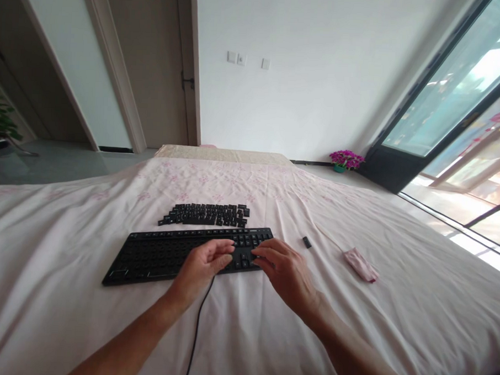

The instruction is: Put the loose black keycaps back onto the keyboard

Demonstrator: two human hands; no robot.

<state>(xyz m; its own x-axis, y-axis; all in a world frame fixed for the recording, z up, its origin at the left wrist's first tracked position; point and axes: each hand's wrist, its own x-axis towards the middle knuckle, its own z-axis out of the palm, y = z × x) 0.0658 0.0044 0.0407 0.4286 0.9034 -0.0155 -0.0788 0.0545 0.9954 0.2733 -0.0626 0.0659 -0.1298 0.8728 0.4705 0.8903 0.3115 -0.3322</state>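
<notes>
A black keyboard point(156, 254) lies on a pale pink sheet point(63, 290), most of its keys taken off. Several loose black keycaps point(207, 214) sit in rows just behind it. My left hand point(205, 265) rests at the keyboard's right half with its fingers curled together; what it pinches is too small to make out. My right hand point(285, 269) lies over the keyboard's right end, fingers bent down onto the remaining keys. The keyboard's black cable point(197, 329) runs toward me between my forearms.
A small black piece point(306, 242) lies on the sheet right of the keyboard, and a folded pink cloth point(360, 264) further right. A pot of purple flowers point(345, 159) stands by the glass door point(452, 108). Doorways open at the back left.
</notes>
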